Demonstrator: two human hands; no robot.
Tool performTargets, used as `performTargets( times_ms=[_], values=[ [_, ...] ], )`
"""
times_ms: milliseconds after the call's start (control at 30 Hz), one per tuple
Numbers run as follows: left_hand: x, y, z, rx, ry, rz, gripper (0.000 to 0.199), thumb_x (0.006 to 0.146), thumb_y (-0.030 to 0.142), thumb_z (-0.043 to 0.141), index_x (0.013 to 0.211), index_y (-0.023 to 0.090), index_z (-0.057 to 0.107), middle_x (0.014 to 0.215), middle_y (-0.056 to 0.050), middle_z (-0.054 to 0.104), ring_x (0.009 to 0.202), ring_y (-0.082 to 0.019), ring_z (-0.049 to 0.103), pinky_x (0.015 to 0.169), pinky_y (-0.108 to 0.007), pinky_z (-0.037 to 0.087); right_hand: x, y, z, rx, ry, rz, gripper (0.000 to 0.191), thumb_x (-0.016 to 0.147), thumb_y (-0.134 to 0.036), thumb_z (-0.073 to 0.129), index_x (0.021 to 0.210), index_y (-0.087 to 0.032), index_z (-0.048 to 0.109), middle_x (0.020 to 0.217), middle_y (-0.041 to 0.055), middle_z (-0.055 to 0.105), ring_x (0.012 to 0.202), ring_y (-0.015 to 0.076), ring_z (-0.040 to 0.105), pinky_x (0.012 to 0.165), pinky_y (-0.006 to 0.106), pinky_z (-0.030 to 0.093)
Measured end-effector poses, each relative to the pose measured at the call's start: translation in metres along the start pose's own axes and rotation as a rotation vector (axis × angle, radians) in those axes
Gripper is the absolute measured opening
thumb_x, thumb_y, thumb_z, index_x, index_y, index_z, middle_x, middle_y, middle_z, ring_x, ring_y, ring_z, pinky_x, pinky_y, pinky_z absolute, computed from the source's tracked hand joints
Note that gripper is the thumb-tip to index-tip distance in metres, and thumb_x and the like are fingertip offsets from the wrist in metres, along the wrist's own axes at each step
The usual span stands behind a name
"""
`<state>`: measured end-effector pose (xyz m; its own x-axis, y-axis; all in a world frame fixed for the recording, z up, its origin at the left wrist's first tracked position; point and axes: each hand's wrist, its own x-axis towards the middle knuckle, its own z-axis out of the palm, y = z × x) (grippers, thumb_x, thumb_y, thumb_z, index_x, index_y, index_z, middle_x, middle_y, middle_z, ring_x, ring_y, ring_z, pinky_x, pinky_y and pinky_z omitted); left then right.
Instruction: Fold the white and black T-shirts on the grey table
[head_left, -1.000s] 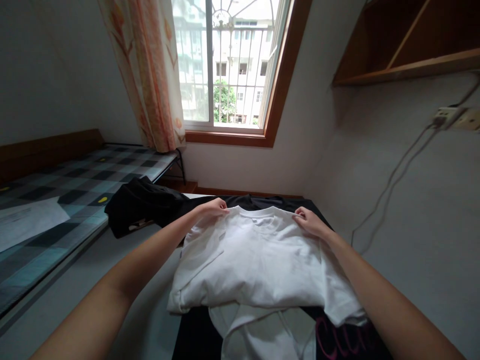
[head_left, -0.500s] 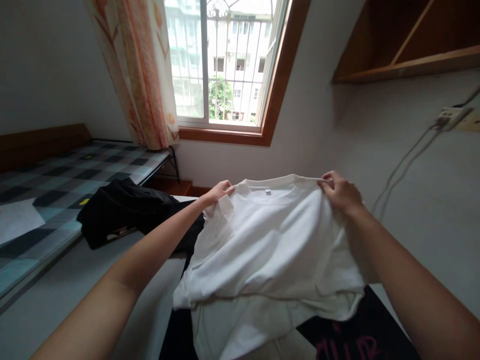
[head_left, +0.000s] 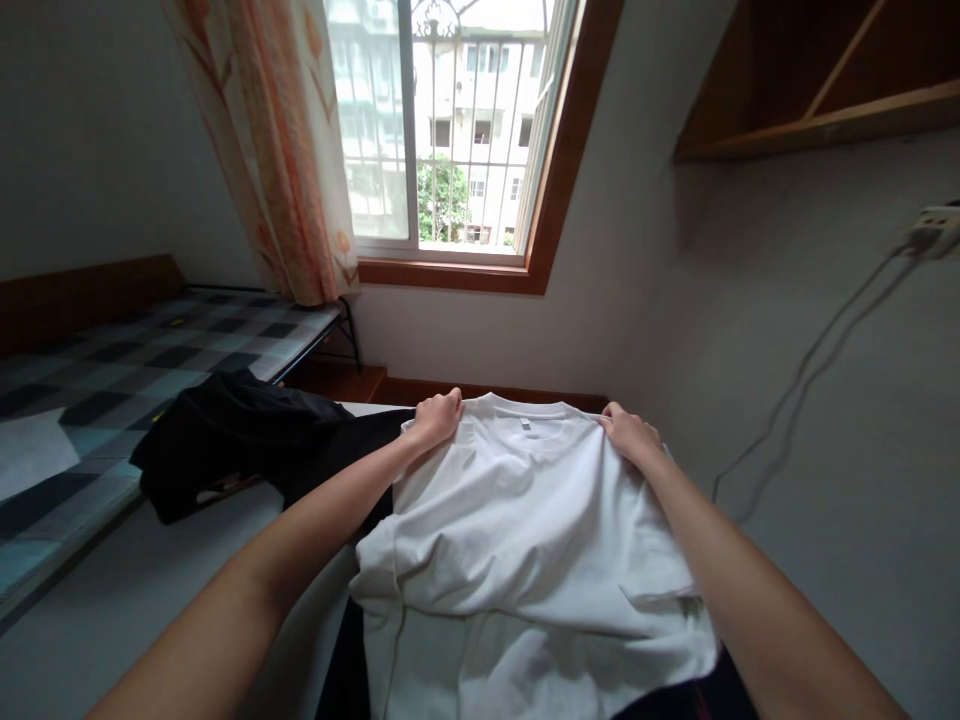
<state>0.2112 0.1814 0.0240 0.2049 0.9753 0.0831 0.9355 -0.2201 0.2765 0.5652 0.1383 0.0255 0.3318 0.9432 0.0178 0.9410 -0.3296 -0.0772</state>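
While the left hand [head_left: 438,420] and right hand [head_left: 631,436] grasp its 2 shoulders, the white T-shirt [head_left: 517,520] spreads from them toward the near side over black fabric [head_left: 349,660], its length running far to near, the collar [head_left: 526,412] about equally close to both.

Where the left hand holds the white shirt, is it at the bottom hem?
No, the left hand grips the white shirt at the shoulder, beside the collar.
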Motion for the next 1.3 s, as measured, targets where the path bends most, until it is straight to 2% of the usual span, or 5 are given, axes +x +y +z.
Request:
performTargets(
  times_ms=[467,700,867,1033,1300],
  values=[
    [0.014,-0.002,0.014,-0.017,-0.007,-0.082,0.028,0.096,0.043,0.043,0.104,0.022,0.060,0.101,-0.012,0.069,0.094,-0.028,0.065,0.078,-0.036,0.045,0.014,-0.014,0.007,-0.059,-0.030,0.061,0.036,0.096,-0.037,0.034,0.115,-0.019,0.058,0.109,0.0208,0.067,0.100,0.0343,0.064,0.078,0.045,0.046],
    [0.003,-0.002,0.014,0.034,0.051,-0.015,0.030,0.096,0.041,0.042,0.112,0.020,0.057,0.105,-0.012,0.065,0.096,-0.026,0.062,0.082,-0.035,0.044,-0.020,-0.015,0.002,-0.172,0.246,-0.145,0.030,0.092,-0.033,0.045,0.110,-0.018,0.062,0.116,0.0192,0.060,0.107,0.0328,0.053,0.087,0.045,0.040],
    [-0.005,-0.005,0.010,0.129,0.240,0.310,0.027,0.097,0.032,0.040,0.108,0.019,0.062,0.119,-0.014,0.056,0.114,-0.028,0.049,0.097,-0.040,0.034,-0.073,0.004,-0.022,0.188,-0.137,-0.477,0.033,0.090,-0.045,0.047,0.087,-0.018,0.066,0.077,0.0050,0.061,0.072,0.0184,0.054,0.067,0.028,0.040],
    [-0.020,-0.003,0.005,-0.066,0.001,0.485,0.043,0.099,0.044,0.032,0.089,0.020,0.067,0.104,-0.008,0.063,0.098,-0.023,0.056,0.094,-0.038,0.035,-0.139,0.023,-0.040,0.253,-0.481,-0.512,0.039,0.074,-0.055,0.066,0.092,-0.021,0.068,0.064,-0.0023,0.051,0.060,0.0132,0.046,0.055,0.024,0.032],
    [-0.036,-0.025,-0.015,-0.163,-0.142,0.385,0.025,0.080,0.030,0.063,0.104,0.023,0.070,0.102,-0.003,0.063,0.090,-0.018,0.060,0.091,-0.031,0.041,-0.174,0.034,-0.033,0.157,-0.411,-0.522,0.027,0.073,-0.038,0.066,0.094,-0.021,0.063,0.068,-0.0004,0.058,0.061,0.0146,0.051,0.056,0.023,0.033]
  ],
)
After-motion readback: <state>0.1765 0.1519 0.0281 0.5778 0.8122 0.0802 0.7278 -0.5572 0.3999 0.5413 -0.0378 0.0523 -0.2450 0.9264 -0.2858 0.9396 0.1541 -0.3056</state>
